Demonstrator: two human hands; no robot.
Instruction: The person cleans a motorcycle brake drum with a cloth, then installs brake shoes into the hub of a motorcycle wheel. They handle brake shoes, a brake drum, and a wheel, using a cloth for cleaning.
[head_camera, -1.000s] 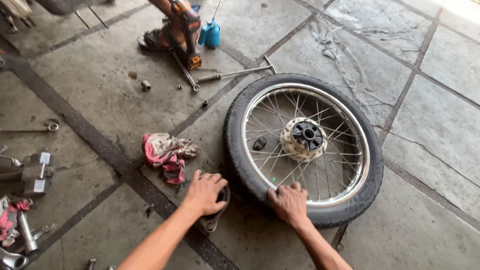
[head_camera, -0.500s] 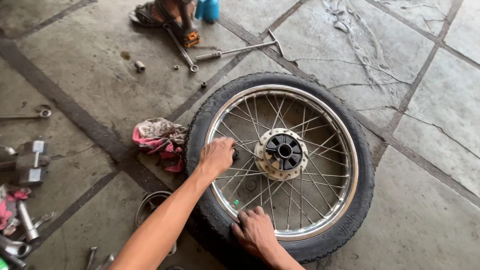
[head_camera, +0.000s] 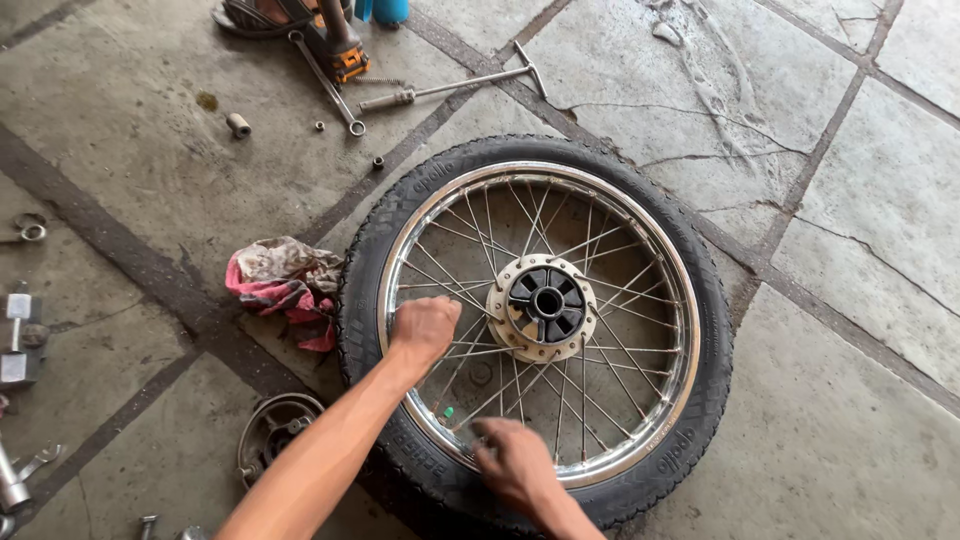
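A spoked wheel with a black tyre (head_camera: 715, 330) lies flat on the stone floor, its chrome rim (head_camera: 640, 215) and hub (head_camera: 545, 305) facing up. My left hand (head_camera: 425, 325) is closed in a fist around spokes just left of the hub. At the near side, my right hand (head_camera: 510, 462) rests on the rim with bent fingers, close to a small green valve cap (head_camera: 447, 412). Whether the right hand grips anything is hidden.
A red, dirty rag (head_camera: 285, 285) lies left of the tyre, with a round brake plate (head_camera: 275, 432) below it. A long wrench (head_camera: 325, 80), a T-handle tool (head_camera: 450, 88) and small sockets lie beyond. Metal tools (head_camera: 20, 335) sit at the left edge.
My left hand moved from the tyre's outer edge onto the spokes by the hub. My right hand shifted from the tyre to the rim. The view came closer to the wheel.
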